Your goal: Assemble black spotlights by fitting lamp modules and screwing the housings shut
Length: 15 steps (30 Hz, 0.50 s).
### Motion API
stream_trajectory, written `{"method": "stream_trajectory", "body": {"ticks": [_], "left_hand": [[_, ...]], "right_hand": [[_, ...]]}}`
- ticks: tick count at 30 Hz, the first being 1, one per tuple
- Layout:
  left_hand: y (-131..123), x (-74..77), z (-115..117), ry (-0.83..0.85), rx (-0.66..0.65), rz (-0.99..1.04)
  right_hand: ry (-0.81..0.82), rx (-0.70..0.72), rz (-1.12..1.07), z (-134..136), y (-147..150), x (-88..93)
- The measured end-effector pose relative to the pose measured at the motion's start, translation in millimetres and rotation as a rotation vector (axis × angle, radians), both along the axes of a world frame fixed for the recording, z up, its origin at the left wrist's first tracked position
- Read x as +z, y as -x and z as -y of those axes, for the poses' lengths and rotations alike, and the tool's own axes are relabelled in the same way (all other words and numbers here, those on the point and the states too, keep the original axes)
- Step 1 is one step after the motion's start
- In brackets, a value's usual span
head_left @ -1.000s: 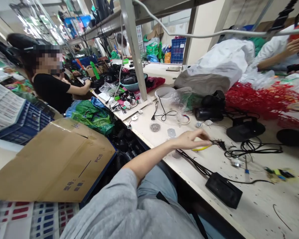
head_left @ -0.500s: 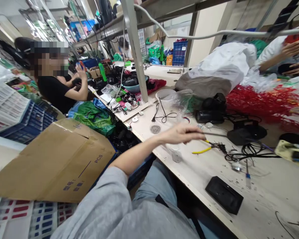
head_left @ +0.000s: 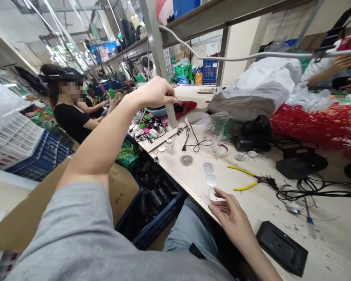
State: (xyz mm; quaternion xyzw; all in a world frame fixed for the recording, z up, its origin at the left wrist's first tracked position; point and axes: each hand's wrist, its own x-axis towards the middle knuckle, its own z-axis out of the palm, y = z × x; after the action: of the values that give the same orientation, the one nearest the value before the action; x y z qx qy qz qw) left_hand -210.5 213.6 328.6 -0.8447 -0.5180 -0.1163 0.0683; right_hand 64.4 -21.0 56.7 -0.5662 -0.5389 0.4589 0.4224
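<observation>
My left hand (head_left: 156, 93) is raised at the far left of the bench beside the metal post, its fingers curled together; whatever they may hold is hidden. My right hand (head_left: 232, 214) is low over the bench's front edge with thumb and fingers apart. Its fingertips are at a small pale metal plate (head_left: 213, 194). Beyond that plate, two similar plates, a middle plate (head_left: 211, 180) and a far plate (head_left: 208, 168), lie in a row. A round pile of small metal parts (head_left: 186, 160) sits to their left. Pliers with yellow handles (head_left: 245, 179) lie to the right.
A black rectangular part (head_left: 282, 248) lies at the front right, near a blue-tipped screwdriver (head_left: 310, 220). Black cables (head_left: 312, 187), a tape roll (head_left: 222, 150) and a white tub (head_left: 196, 118) are farther back. A cardboard box (head_left: 121, 191) and blue crate (head_left: 158, 230) stand left. Co-workers sit nearby.
My left hand has swung from above the pliers to the far left by the post. My right hand has come into view. Three plates now lie in a row.
</observation>
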Motion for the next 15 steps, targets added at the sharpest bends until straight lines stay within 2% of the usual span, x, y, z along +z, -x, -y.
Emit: {"method": "stream_trajectory", "body": {"ticks": [3, 6, 9, 13, 15], "left_hand": [[42.3, -4.2, -43.4, -0.108, 0.253, -0.152], [81.0, -23.8, -70.6, -0.19, 0.44, -0.193], [111.8, -64.3, -73.6, -0.111, 0.551, -0.165], [141.2, -134.0, -49.6, 0.087, 0.735, -0.073], [150.1, -162.1, -36.2, 0.137, 0.805, -0.047]], "right_hand": [[-0.017, 0.006, 0.066, 14.1, -14.3, -6.8], [0.012, -0.04, 0.13, 31.0, -30.2, -18.2], [0.051, -0.115, 0.153, 47.3, -45.3, -27.3], [0.069, -0.165, 0.185, 61.6, -56.6, -22.5], [0.057, -0.181, 0.21, 63.1, -57.1, -15.1]]}}
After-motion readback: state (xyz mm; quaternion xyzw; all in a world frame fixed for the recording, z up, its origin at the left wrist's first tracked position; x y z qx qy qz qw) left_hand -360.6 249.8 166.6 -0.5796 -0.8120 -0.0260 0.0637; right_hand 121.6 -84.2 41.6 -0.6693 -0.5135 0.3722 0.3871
